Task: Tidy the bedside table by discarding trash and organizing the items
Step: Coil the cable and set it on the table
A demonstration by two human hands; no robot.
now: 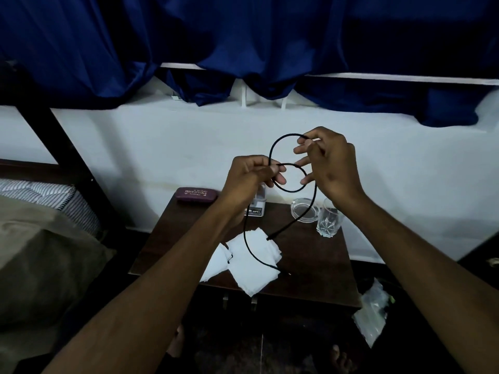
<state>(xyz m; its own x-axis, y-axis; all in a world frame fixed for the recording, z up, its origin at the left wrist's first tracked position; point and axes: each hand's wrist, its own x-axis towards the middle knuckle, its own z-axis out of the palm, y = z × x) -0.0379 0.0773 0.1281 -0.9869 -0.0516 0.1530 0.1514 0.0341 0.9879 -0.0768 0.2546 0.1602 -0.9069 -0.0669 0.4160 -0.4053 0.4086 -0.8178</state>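
Up above the bedside table [318, 268], two hands are working one black cable [249, 248]. The left hand [249, 174] is pinching the cable where its loops cross, thumb and fingers curled round it. The right hand [328, 163], slightly higher and near the left, is pinching the top of the upper loop between thumb and fingertips, its other fingers spreading loosely. Two loops are forming between the hands, and two loose ends are hanging down toward the tabletop, over the white tissues.

Two white tissues [252, 265] are lying overlapped at the table's front edge. Behind the left wrist a white box [255, 209] marked OPEL is standing partly hidden. One maroon spectacle case [196, 195] is lying at the back left corner. One glass ashtray [303, 210] and one drinking glass [328, 221] are sitting at the back right, just beside each other. One clear plastic bag [374, 317] is lying on the floor to the right.
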